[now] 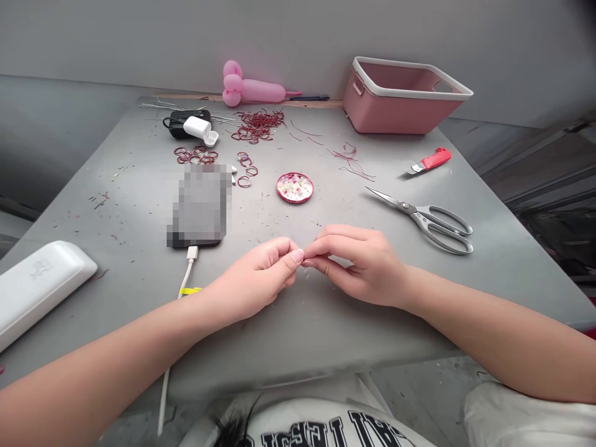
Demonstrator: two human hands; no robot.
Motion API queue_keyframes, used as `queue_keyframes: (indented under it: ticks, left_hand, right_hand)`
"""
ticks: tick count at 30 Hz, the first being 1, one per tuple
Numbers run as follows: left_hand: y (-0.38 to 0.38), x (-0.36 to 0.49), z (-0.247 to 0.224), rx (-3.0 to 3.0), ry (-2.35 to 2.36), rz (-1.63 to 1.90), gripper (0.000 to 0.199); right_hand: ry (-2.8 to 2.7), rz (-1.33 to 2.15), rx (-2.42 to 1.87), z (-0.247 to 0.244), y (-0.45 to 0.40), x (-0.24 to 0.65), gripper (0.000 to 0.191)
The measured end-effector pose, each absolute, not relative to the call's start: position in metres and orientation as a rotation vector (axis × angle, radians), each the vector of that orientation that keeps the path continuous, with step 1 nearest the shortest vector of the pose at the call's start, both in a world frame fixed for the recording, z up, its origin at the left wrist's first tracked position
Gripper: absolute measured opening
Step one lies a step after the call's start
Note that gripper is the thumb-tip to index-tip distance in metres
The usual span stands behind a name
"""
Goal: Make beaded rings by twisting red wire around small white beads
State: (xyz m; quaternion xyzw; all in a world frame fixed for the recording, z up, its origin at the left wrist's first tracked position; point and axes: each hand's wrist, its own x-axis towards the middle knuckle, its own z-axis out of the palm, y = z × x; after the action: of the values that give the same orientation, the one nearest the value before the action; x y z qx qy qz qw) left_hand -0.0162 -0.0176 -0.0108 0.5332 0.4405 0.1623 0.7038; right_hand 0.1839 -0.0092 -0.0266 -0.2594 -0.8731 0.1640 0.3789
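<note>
Left hand point(267, 273) and right hand point(358, 264) meet at pinched fingertips point(297, 255) — both forearms point(153, 335) angled inward.

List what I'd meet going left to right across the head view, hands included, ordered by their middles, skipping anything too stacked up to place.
White case → pixelated device → left hand → red-rimmed dish → right hand → scissors.

A grey table point(344, 338) stands before a grey wall point(298, 31).
</note>
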Motion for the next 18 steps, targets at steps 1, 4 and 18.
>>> queue_keyframes:
  ticks: [1, 4, 18]
  left_hand:
    - [-0.018, -0.017, -0.011, 1.201, 1.004, 0.362, 0.028]
    - [-0.019, -0.017, -0.009, 1.207, 1.057, 0.375, 0.026]
    - [-0.012, -0.014, -0.009, 0.902, 1.026, 0.582, 0.023]
  right_hand:
    - [-2.224, 0.428, -0.685, -0.025, -0.010, 0.184, 0.009]
    - [-2.227, 0.437, -0.763, -0.019, -0.008, 0.187, 0.011]
    - [-2.302, 0.223, -1.035, -0.029, 0.042, 0.222, 0.009]
